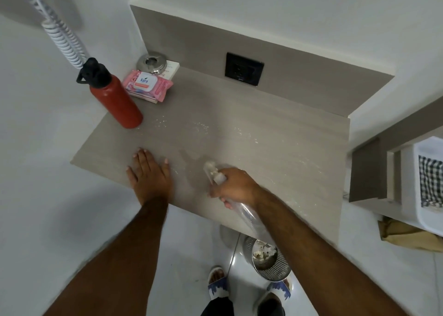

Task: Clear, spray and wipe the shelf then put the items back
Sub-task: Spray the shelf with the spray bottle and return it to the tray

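Here the shelf (239, 133) is a grey wood-grain slab set into a white corner, with a wall along its left edge, a grey back panel behind, and a free front edge nearest the person. Its back-left corner is crowded: a red bottle (112, 95) with a black cap stands upright near the left edge, just in front of a pink pack of wipes (148, 85) that lies on a thin book, and a shiny metal ashtray (151, 64) sits behind the pack. A black wall socket (244, 69) is mounted on the back panel. The middle and right of the shelf are bare and speckled with wet droplets, so the open room lies there, up to the right edge where a lower cabinet and a white basket (429, 181) stand beside it.

The left hand (149, 172) lies flat, palm down, on the shelf near the front edge, fingers straight and slightly spread, with the forearm running back toward the person. The right hand (233, 185) comes in from the lower right, its fingers curled tight around the neck of a clear spray bottle (239, 205).

The bottle is tilted, its long axis running from the lower right, under the forearm, up to the left. Its white nozzle points toward the upper left, over the wet middle of the shelf, just above the front part of the surface.

Below the front edge, a small bin (271, 260) stands on the pale floor beside the person's slippered feet.
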{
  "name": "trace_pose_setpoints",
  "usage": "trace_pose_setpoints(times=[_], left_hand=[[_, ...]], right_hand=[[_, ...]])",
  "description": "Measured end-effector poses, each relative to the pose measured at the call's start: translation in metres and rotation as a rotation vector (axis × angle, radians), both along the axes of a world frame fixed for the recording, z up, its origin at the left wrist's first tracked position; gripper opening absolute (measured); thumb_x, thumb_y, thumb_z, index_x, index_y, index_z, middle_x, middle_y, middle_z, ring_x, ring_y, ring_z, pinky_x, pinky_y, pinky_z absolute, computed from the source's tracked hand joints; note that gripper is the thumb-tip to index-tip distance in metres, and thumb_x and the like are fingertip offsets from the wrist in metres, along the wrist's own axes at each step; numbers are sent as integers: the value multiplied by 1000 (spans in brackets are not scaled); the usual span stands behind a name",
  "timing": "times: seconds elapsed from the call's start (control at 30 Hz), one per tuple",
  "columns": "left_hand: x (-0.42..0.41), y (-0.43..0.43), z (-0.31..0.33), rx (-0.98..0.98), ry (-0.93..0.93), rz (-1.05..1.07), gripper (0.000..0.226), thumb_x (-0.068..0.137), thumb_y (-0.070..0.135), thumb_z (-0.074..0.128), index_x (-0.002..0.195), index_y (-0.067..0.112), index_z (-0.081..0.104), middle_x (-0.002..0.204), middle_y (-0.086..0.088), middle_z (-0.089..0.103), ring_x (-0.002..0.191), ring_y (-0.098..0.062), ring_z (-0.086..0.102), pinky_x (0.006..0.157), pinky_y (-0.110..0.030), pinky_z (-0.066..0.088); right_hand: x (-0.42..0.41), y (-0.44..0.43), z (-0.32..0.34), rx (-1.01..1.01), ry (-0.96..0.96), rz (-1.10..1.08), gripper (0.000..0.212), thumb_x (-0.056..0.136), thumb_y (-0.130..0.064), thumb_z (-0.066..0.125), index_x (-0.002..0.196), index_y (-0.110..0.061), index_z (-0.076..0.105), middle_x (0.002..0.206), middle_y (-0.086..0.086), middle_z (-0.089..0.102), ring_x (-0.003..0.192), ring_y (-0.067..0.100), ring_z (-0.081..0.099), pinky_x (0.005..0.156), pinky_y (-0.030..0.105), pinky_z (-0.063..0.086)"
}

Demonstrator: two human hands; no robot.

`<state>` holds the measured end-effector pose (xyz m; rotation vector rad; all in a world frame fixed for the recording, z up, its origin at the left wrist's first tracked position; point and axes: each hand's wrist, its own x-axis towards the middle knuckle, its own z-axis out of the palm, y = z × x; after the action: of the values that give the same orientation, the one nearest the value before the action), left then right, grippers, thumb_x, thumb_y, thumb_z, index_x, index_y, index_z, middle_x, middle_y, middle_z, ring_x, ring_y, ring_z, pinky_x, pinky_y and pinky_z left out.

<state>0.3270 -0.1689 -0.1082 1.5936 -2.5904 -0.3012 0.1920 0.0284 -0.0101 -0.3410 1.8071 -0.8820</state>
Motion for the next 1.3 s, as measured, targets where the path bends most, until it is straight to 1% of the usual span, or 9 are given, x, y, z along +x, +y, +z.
trace_pose_setpoints(times=[0.13,0.4,0.53,0.63,0.8,0.93,1.03,1.13,1.3], left_hand=[[0,-1,-3,-6,12,10,76,104,54,18,161,3,21,168,-15,25,157,-32,20,127,-56,12],[0,0,-2,-10,22,11,76,104,54,19,161,4,20,170,-13,23,158,-30,18,128,-55,9],[0,1,0,-5,18,9,72,107,50,24,162,5,20,170,-13,22,158,-29,17,128,-54,9],[-1,4,4,6,17,-12,70,107,48,30,161,4,21,170,-14,22,158,-30,17,127,-55,10],[0,4,12,38,8,-15,88,96,59,16,159,-3,24,167,-22,25,156,-36,21,125,-60,13],[-42,62,25,29,8,-289,86,97,53,17,152,-10,35,158,-32,36,148,-46,35,120,-62,26],[-99,152,30,58,46,-626,80,99,50,22,150,-9,40,157,-29,40,146,-44,40,120,-58,30],[-151,234,30,92,115,-875,76,102,50,26,153,-4,41,160,-23,39,148,-38,40,124,-54,28],[-207,310,18,77,-9,-1012,70,106,48,40,160,4,29,168,-14,26,156,-30,26,128,-49,17]], right_hand=[[-13,-46,2,-19,84,36,11,73,-9,78,78,-17,73,53,2,63,41,15,58,45,23,51],[-39,-94,3,-114,322,-123,14,77,-22,77,91,-25,75,79,-5,73,54,7,68,44,14,49],[-53,-74,-3,-154,354,-254,41,76,-32,80,114,-32,64,95,0,76,76,20,77,55,19,56],[-60,-43,-4,-140,340,-310,59,78,-32,83,128,-29,53,102,-3,72,80,12,72,54,13,49],[-69,25,13,-133,398,-407,61,72,-42,79,116,-29,39,102,-3,68,82,17,71,65,29,56],[-88,101,26,-184,484,-554,29,81,-41,62,93,-33,36,88,3,67,69,25,68,66,38,58],[-103,151,29,-203,545,-582,20,101,-36,58,108,-22,45,95,4,71,87,29,73,82,47,61],[-120,195,31,-263,573,-670,21,105,-31,61,117,-14,55,99,-3,72,100,28,73,91,44,59],[-155,276,49,-271,677,-860,18,102,-27,67,115,-15,62,111,3,74,108,23,70,99,41,55]])
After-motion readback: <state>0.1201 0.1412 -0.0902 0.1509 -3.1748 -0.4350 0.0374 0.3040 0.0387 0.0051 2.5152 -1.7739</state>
